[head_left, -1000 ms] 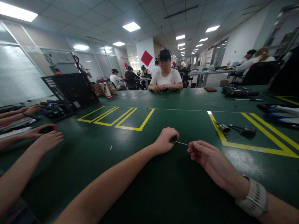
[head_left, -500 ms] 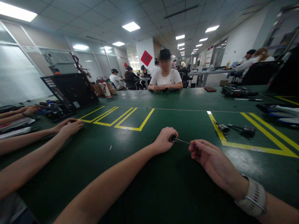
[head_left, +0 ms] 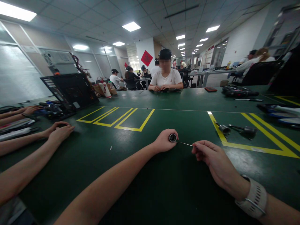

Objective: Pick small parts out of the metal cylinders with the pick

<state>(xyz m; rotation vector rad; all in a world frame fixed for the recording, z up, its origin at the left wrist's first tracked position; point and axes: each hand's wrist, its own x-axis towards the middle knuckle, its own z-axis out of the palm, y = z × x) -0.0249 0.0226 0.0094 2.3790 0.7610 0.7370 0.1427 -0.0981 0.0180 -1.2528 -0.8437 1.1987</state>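
My left hand [head_left: 163, 142] is closed around a small round metal part [head_left: 172, 137], whose dark open end faces me. Between the thumb and fingers of my right hand [head_left: 212, 157] is a thin metal rod [head_left: 187, 144]. Its far end reaches the lower right side of the round part; whether it sits in something there is too small to tell. My right fingers hide the rod's near end. Further right on the green table [head_left: 150, 168] lie two dark metal pieces with stems, one cup-shaped [head_left: 224, 129] and one darker [head_left: 249, 131].
At my left, a co-worker's hands [head_left: 60, 131] rest on the table near black equipment [head_left: 72, 92]. Yellow tape [head_left: 128, 128] marks boxes on the surface. Another person [head_left: 166, 78] sits opposite. A black case [head_left: 239, 91], a pen [head_left: 248, 100] and blue-white tools [head_left: 284, 115] lie at right.
The round part has turned so its opening faces me more. The rod's far end has gone from across the opening to its lower right side. The co-worker's hands have shifted left.
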